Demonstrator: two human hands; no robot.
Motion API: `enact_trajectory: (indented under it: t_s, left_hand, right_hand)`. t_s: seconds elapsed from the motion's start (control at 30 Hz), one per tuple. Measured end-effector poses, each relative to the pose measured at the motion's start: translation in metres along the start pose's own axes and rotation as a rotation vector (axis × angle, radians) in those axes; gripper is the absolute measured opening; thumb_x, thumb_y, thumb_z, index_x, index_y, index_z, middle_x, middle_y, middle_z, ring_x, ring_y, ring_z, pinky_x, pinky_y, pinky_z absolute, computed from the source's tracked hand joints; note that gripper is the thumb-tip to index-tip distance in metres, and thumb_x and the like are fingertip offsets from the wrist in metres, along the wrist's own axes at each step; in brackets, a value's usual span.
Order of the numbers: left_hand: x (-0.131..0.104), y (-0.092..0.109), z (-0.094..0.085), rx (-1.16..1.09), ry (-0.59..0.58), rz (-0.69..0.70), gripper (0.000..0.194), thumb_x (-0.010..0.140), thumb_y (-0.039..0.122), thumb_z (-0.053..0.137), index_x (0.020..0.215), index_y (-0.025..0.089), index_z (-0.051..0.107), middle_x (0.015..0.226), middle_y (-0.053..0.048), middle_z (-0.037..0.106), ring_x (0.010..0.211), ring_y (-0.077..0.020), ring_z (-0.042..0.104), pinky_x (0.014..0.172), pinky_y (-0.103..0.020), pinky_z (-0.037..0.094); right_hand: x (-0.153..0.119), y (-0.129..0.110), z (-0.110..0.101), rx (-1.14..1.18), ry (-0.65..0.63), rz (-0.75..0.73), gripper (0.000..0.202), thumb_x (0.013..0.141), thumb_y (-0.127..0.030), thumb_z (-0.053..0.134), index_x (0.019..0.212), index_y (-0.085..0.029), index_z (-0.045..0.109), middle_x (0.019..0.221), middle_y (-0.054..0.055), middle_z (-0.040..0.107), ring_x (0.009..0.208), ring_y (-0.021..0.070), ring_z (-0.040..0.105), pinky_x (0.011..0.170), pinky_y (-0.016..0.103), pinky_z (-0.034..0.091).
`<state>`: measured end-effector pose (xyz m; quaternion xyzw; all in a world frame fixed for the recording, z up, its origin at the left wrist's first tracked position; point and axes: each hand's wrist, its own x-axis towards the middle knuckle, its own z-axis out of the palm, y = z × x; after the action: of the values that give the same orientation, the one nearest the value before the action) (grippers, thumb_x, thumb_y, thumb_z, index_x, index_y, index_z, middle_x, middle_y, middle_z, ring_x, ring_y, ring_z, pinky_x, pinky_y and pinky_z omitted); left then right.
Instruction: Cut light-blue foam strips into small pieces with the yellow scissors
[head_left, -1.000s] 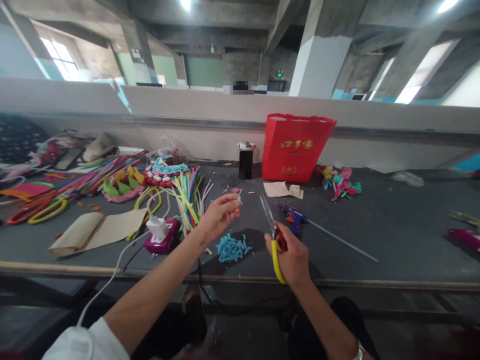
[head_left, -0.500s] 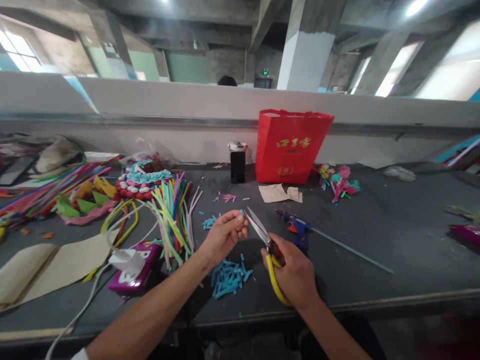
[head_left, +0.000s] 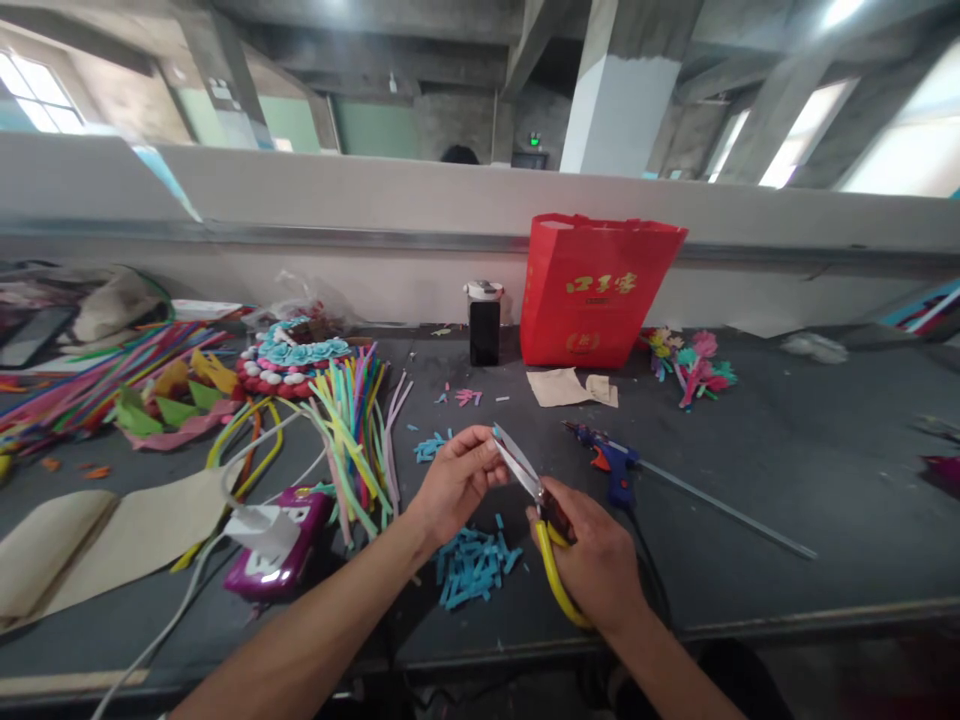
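My left hand (head_left: 463, 478) is closed in a pinch on a small blue piece (head_left: 496, 431), of which only the tip shows above the fingers. My right hand (head_left: 596, 545) grips the yellow handles of a pair of scissors (head_left: 553, 575). Their blades point up and to the left, reaching the blue piece at my left fingertips. Below my hands lies a pile of short blue cut pieces (head_left: 476, 568). A smaller group of blue pieces (head_left: 431, 447) rests just behind my left hand.
A blue glue gun (head_left: 619, 470) with a long glue stick lies right of my hands. A red bag (head_left: 600, 295) and a black bottle (head_left: 484, 330) stand behind. Colourful fuzzy stems (head_left: 352, 435), a purple power strip (head_left: 281, 550) and brown paper (head_left: 142, 530) are on the left.
The scissor blades have come closer together at the blue piece. The view has shifted slightly, so the table things appear a little farther right.
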<state>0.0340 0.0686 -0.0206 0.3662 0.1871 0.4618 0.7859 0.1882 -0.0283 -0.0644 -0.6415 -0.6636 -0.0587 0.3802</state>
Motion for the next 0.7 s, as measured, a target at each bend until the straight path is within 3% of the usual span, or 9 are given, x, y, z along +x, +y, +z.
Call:
enact_trajectory:
  t_s: [0.23,0.7]
  left_hand:
    - [0.0008,-0.0015,-0.0015,0.027,-0.012,-0.007,0.017,0.071,0.021,0.078,0.074,0.012,0.064,0.063,0.001,0.062,0.056,-0.0083,0.057,0.057,-0.019,0.048]
    - [0.0005,-0.0014,-0.0036,0.021,0.014,-0.025,0.017,0.071,0.021,0.078,0.073,0.012,0.064,0.065,0.000,0.062,0.054,-0.0076,0.055,0.055,-0.019,0.046]
  right_hand:
    - [-0.0041,0.0059,-0.0004,-0.014,-0.019,-0.006,0.029,0.086,-0.024,0.055,0.113,-0.022,0.065,0.075,0.000,0.065,0.063,0.0149,0.059,0.063,0.023,0.043]
    - [-0.0062,0.0067,0.0009,-0.047,0.036,-0.089,0.031,0.087,-0.017,0.048,0.112,-0.018,0.066,0.074,0.001,0.067,0.062,0.0147,0.061,0.062,0.024,0.041]
